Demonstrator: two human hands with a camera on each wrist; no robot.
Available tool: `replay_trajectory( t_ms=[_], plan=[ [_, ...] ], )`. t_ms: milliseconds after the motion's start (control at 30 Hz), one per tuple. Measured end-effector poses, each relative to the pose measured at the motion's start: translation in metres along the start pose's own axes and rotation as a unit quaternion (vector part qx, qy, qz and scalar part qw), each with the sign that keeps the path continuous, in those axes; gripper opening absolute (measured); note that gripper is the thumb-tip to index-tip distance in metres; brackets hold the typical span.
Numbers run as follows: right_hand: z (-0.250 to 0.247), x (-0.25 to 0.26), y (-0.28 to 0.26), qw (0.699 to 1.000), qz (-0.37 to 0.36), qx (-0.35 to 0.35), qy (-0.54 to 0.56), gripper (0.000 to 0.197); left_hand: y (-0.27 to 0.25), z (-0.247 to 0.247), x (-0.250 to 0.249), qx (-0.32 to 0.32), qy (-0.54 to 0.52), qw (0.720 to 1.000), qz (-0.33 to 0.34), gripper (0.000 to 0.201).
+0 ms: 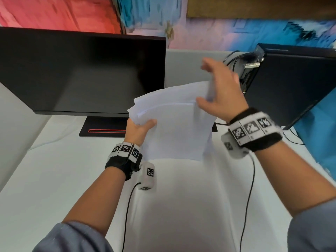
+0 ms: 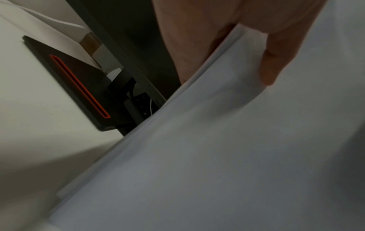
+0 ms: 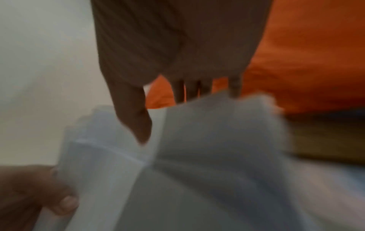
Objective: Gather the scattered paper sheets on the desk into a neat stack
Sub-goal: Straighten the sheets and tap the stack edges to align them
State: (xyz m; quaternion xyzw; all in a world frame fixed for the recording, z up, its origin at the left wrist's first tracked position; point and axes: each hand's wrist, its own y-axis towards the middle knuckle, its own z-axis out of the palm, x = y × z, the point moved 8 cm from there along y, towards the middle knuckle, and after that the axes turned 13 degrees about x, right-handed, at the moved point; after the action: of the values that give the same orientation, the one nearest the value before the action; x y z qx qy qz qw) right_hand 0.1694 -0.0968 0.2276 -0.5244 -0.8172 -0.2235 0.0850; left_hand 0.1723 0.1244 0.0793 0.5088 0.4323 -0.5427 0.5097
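A bundle of white paper sheets (image 1: 174,124) is held upright above the white desk (image 1: 54,179), its edges fanned and uneven at the upper left. My left hand (image 1: 140,128) grips the bundle's left edge, thumb (image 2: 276,62) on the front face and fingers behind the sheets (image 2: 217,156). My right hand (image 1: 218,91) straddles the upper right edge, with its thumb (image 3: 138,125) on the front of the sheets (image 3: 197,171) and its fingers behind the top edge. The right wrist view is blurred; my left hand (image 3: 29,195) shows there at the lower left.
A dark monitor (image 1: 81,73) stands at the back left on a black base with a red slot (image 1: 103,128). A black computer tower (image 1: 291,84) with cables (image 1: 232,59) sits at the back right. Grey partitions border the desk.
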Motion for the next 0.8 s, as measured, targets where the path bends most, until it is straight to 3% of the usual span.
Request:
replay_trajectory(
  t_ms=[100,167,233,467,733,800],
  plan=[
    [0.020,0.047,0.029,0.946,-0.050,0.157,-0.278,0.078,0.000,0.000,-0.001,0.010,-0.001,1.000,0.001,0.034],
    [0.045,0.062,0.040,0.918,-0.066,0.221,-0.322,0.068,-0.002,-0.001,0.001,0.014,0.003,1.000,0.003,0.034],
    [0.059,0.067,0.044,0.912,-0.053,0.257,-0.314,0.056,-0.003,-0.003,0.003,0.017,0.009,1.000,0.002,0.035],
    [0.082,0.060,0.036,0.918,-0.017,0.292,-0.267,0.044,0.001,-0.003,0.006,0.026,0.012,0.999,-0.015,0.036],
    [0.077,0.046,0.041,0.941,-0.024,0.247,-0.230,0.034,0.005,-0.006,0.013,0.016,0.020,0.999,-0.029,0.027],
    [0.057,0.032,0.042,0.953,-0.001,0.234,-0.192,0.027,0.005,-0.009,0.020,0.053,0.060,0.995,-0.060,0.023]
  ],
)
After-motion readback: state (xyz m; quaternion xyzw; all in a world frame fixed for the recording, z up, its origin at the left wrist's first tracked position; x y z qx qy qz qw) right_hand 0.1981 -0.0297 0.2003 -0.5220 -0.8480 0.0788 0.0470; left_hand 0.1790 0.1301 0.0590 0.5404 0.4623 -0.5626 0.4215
